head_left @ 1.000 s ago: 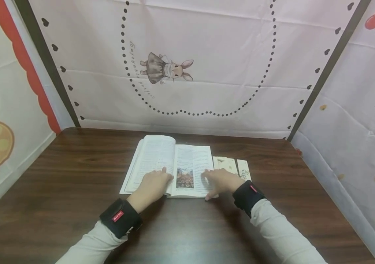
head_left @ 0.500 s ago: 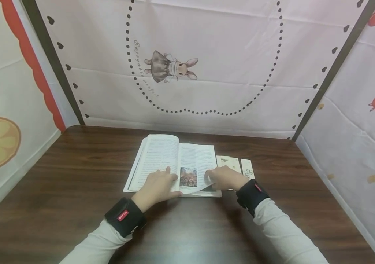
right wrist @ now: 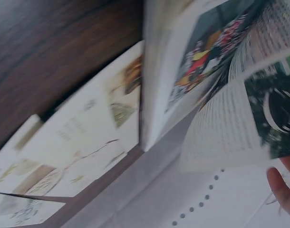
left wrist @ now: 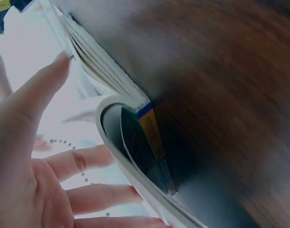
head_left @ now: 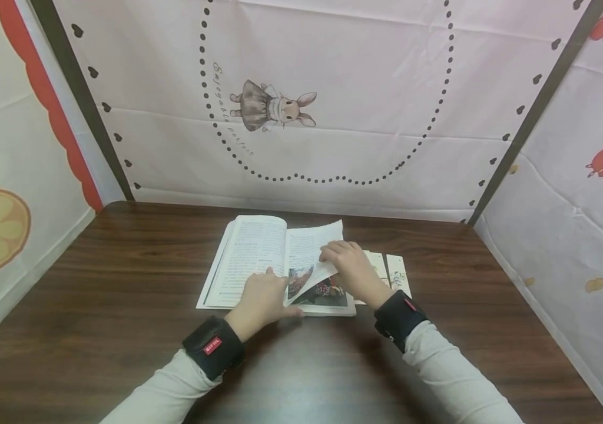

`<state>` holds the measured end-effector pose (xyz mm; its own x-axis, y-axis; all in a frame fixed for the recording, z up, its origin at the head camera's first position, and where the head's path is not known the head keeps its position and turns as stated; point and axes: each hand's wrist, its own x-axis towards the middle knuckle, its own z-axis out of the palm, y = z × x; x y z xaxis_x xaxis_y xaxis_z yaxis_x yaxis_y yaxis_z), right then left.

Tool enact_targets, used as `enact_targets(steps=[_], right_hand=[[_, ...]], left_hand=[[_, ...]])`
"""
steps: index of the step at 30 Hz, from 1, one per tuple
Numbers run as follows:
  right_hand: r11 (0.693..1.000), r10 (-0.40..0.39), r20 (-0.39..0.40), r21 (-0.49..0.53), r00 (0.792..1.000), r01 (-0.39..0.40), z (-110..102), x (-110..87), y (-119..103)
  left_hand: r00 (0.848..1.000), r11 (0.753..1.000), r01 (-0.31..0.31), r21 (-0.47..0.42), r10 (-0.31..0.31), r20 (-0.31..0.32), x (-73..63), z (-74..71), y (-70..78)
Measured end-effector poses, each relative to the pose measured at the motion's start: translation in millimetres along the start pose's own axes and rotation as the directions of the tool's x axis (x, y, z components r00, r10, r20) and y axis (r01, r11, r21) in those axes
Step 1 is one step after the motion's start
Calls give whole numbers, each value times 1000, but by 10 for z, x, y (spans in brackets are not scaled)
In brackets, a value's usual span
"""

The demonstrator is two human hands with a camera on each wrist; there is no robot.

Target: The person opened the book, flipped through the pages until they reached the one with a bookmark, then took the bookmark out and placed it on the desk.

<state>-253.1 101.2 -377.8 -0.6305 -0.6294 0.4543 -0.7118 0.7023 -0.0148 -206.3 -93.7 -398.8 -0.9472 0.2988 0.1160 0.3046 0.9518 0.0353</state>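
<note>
A thick book (head_left: 251,247) lies open on the brown wooden table. My left hand (head_left: 265,295) rests on its lower middle, fingers spread over the left-hand pages and thumb along the bottom edge. In the left wrist view, that hand's fingers (left wrist: 95,199) lie straight against the curved pages. My right hand (head_left: 353,271) pinches a page (head_left: 318,274) on the right side, which is raised and curls leftward. Beneath it shows a colour picture (head_left: 325,292). The right wrist view shows the lifted page (right wrist: 226,128) with a dark photo near the fingertips.
Several cream cards with plant prints (head_left: 398,274) lie just right of the book, partly hidden by my right hand. The brown table (head_left: 121,306) meets a pale cloth wall with a rabbit print (head_left: 272,106) at the back. Cloth walls also flank both sides.
My right hand has lifted the page from its lower right corner and moved up, uncovering the picture below. My left hand has shifted slightly right, its thumb reaching along the bottom edge.
</note>
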Motion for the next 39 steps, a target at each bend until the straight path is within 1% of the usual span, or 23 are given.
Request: enact_targets(steps=[3,5,7,8,10,11,13,14,15,16,18,20,22,24,26,28,31,32,33,34,36,37,39], right_hand=[[1000,-14,-124,16,992,16,-32,13,-27],[1000,-3,-188,27,982,8,-45,23,-29],[999,33,-219,44,975,-24,-55,23,-17],[998,59,-216,47,975,-49,-58,18,-5],[994,104,-169,57,980,-95,-63,-1,26],[992,120,-122,56,985,-114,-63,-16,44],[990,128,13,51,992,-128,-62,-57,76],[991,120,99,52,988,-126,-58,-79,91],[990,111,190,65,975,-125,-54,-104,103],[989,98,283,81,954,-126,-50,-127,112],[985,81,437,99,896,-138,-38,-175,125],[981,75,530,115,845,-159,-28,-206,129],[977,72,571,124,818,-173,-17,-218,123],[977,81,581,116,810,-181,-6,-211,107],[976,88,585,110,806,-187,4,-201,87],[976,98,593,98,800,-192,19,-196,71],[980,102,593,80,798,-185,46,-206,71],[981,103,593,74,799,-181,56,-212,77],[980,106,594,72,798,-183,58,-218,81],[980,108,595,70,796,-185,59,-223,86],[979,109,598,76,794,-191,57,-233,96],[977,110,600,80,793,-195,54,-238,102],[975,109,604,89,789,-204,49,-246,112]], left_hand=[[999,999,-16,35,18,-44,9,11,38],[995,998,-24,56,29,-95,11,17,54],[989,997,-30,70,39,-144,9,20,57],[986,997,-32,71,43,-162,8,22,54],[981,996,-37,78,52,-187,7,25,42],[981,996,-37,76,51,-188,6,23,35],[981,997,-30,67,43,-189,8,20,18],[982,998,-22,63,34,-188,8,16,10],[983,998,-11,58,21,-181,10,11,3],[984,999,4,51,5,-176,12,3,-3],[987,999,34,28,-29,-161,18,-19,-14],[987,997,71,-16,-73,-144,25,-49,-27],[984,992,101,-79,-111,-139,27,-82,-48],[980,980,122,-158,-144,-138,28,-112,-91],[973,954,144,-262,-185,-139,19,-129,-156],[964,914,167,-370,-231,-134,7,-137,-231],[941,831,201,-519,-311,-132,-31,-139,-342],[933,810,204,-550,-330,-141,-42,-135,-375],[927,800,197,-567,-341,-159,-54,-128,-405],[922,794,190,-577,-346,-173,-67,-121,-431],[921,794,177,-582,-341,-186,-89,-99,-476],[925,804,169,-570,-329,-189,-100,-85,-492],[936,837,153,-526,-293,-193,-121,-58,-521]])
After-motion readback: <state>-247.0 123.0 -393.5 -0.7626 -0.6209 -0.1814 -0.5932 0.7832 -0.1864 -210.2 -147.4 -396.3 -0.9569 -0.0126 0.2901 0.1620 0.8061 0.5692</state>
